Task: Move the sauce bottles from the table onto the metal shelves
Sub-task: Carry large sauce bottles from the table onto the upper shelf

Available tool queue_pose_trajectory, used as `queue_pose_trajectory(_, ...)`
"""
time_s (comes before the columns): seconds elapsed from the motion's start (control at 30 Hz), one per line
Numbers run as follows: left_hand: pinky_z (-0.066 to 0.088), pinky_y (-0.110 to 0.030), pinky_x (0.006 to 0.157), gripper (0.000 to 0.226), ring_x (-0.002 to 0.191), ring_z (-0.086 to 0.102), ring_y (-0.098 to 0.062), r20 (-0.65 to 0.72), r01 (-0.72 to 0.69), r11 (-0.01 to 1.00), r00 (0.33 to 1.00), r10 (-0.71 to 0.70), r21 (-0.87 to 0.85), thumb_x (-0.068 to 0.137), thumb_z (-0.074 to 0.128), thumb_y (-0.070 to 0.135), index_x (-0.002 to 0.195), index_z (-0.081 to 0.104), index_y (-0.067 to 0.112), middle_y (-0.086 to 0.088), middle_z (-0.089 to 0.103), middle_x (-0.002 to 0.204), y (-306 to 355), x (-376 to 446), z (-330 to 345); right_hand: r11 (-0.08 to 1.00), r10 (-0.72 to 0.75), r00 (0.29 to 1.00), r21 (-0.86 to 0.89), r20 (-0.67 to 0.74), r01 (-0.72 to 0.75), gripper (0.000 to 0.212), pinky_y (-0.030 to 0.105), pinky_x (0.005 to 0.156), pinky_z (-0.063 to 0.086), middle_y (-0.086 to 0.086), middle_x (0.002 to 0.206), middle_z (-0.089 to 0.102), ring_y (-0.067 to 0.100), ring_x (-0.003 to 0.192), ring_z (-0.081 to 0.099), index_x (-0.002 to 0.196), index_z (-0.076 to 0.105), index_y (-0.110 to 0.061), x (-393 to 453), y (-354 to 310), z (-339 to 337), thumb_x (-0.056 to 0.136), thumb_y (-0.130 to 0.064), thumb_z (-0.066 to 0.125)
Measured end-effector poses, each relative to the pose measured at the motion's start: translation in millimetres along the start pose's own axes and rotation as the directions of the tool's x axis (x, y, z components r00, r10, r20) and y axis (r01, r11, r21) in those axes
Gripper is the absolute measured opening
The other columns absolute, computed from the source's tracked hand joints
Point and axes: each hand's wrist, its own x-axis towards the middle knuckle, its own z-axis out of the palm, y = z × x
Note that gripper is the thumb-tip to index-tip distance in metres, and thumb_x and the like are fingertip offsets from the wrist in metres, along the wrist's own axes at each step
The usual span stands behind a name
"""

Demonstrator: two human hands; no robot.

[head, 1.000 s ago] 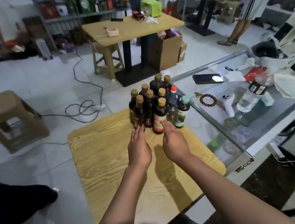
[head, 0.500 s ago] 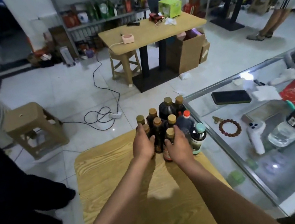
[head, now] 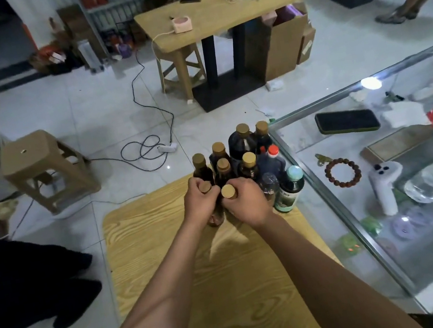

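Now left hand point(head: 200, 202) fingers curled round one bottle point(head: 205, 187) neck, right hand point(head: 246, 201) fingers round another bottle point(head: 228, 191)

Two bare forearms are entering from six o'clock and narrowing toward twelve o'clock, and no sleeve, cuff or glove is covering either of them as far back as the lower edge shows. The left hand point(head: 200, 205) and the right hand point(head: 246, 204) are showing uncovered backs and knuckles, with nothing that reads as a ring, watch or band at the wrists, though the dim light is making small details hard to judge. Faint tendon lines are running lengthwise along both forearms.
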Motion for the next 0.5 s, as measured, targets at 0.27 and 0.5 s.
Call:
queue_pose_trajectory(0.27,0.041,-0.027,0.060,0.019,0.070,0.057,-0.014,-0.014,-0.084,0.990,0.996,0.086,0.111,0.086,0.067,0.029,0.081,0.062,0.011,0.000,0.065,0.076,-10.2,-16.9,-8.9,0.997,-0.060,0.998,-0.058,0.008,0.060,0.015,0.028,0.062,0.033,0.006,0.088,0.068,0.023,0.079,0.061,0.094,0.061,-0.013,-13.5,-0.7,2.6,0.088,-0.025,0.067)
queue_pose_trajectory(0.5,0.031,-0.030,0.054,0.036,0.060,0.047,-0.015,0.051,-0.122,0.983,0.992,0.116,0.138,0.087,0.067,0.028,0.057,0.047,0.021,0.008,0.051,0.058,-22.0,-59.7,-20.5,0.970,-0.096,0.991,-0.214,0.098,0.115,0.026,0.033,0.067,0.046,0.008,0.094,0.070,0.029,0.090,0.065,0.105,0.064,-0.016,-48.8,2.9,-2.8,0.085,-0.032,0.069)
